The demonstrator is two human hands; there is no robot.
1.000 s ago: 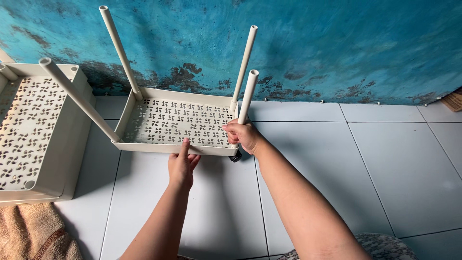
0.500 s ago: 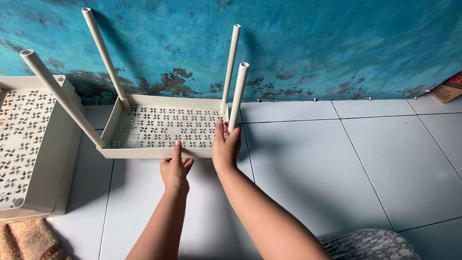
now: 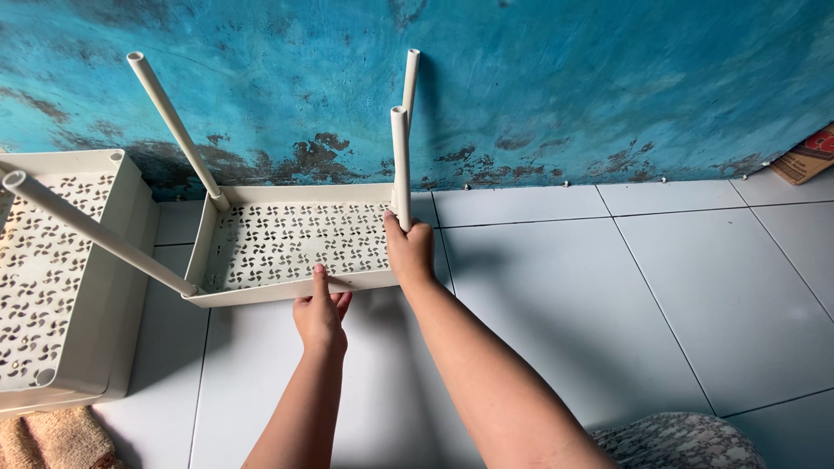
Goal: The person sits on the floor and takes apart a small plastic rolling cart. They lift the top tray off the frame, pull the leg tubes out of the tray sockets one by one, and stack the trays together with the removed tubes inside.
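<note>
Light, stiff perforated tray: right hand closed round corner leg base, left hand open, fingertips on rim.

Peeling turquoise wall above pale glossy floor tiles, daylight from above.

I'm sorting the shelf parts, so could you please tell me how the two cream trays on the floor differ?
The middle tray has four poles standing in its corners; the left tray shows none. Both hands touch the middle tray, the right hand at a pole's base, the left hand on its front rim; the left tray lies untouched. Both are cream, with pinwheel cut-outs.
</note>
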